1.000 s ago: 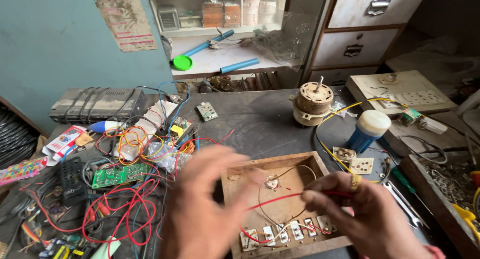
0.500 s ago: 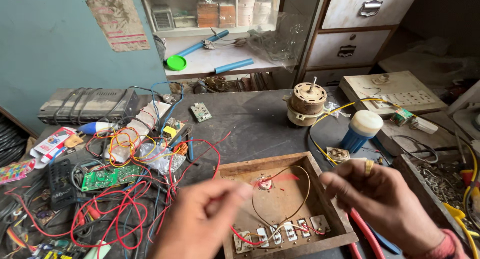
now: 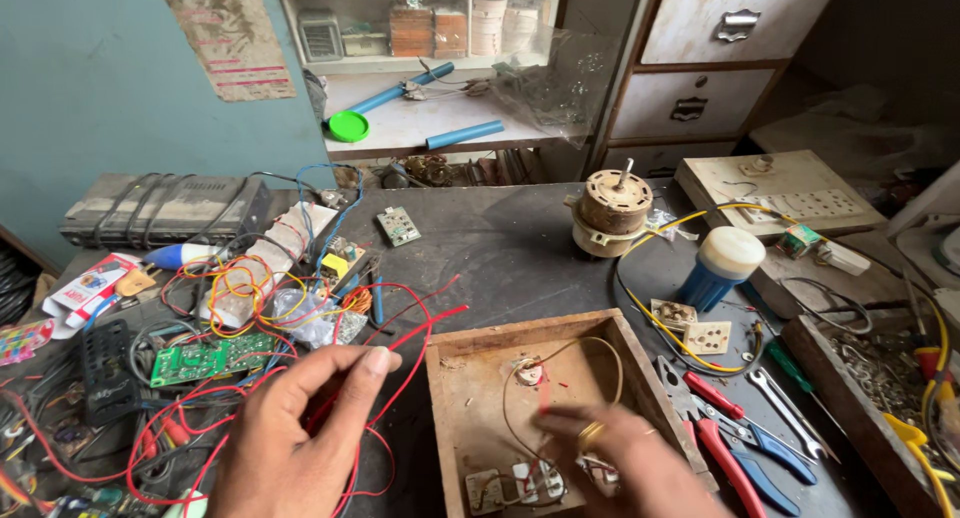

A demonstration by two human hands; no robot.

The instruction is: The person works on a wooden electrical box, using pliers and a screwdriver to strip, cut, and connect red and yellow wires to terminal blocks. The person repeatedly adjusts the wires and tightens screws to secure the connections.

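Red wire (image 3: 410, 348) runs in loops across the dark tabletop (image 3: 500, 248) and passes under the left hand (image 3: 300, 438), whose thumb and fingers pinch a strand of it just left of the wooden box (image 3: 445, 418). That grip is narrow, closed on the wire. Inside the open box lies a thin brown wire loop (image 3: 560, 353), with a row of white switches (image 3: 520, 483) along its near wall. The right hand (image 3: 625, 463) is over the box's near right corner; it is blurred, and I cannot tell whether its grip is closed on anything. Just right of the box lie red-handled pliers (image 3: 715, 428) and a spanner (image 3: 785, 398). To the left of the left hand sits a green circuit board (image 3: 205, 358) among tangled coloured wires. Farther back stand a small motor (image 3: 610, 213) and a blue can with a white cap (image 3: 725, 268), a yellow wire (image 3: 660, 328) curving between them.
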